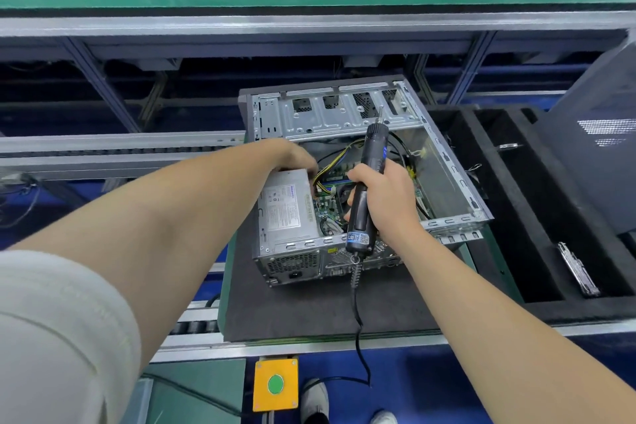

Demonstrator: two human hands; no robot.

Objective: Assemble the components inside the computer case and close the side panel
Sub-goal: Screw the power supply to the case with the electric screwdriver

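Note:
An open metal computer case [447, 162] lies on its side on a dark foam mat [309, 306]. Inside it I see a grey power supply [285, 206] at the left, a green motherboard [327, 203] and yellow-black cables [339, 155]. My left hand [296, 155] reaches into the case at the far top corner of the power supply, its fingers curled down by the cables; what they hold is hidden. My right hand [385, 196] grips a black electric screwdriver [370, 165] over the case, bit pointing away from me, its cord [358, 313] trailing down toward the floor.
A black foam tray [509, 217] with long slots sits to the right, holding a metal bracket [578, 270]. A grey side panel [605, 134] leans at the far right. A yellow box with a green button [275, 384] sits below the bench edge. Conveyor rails run behind.

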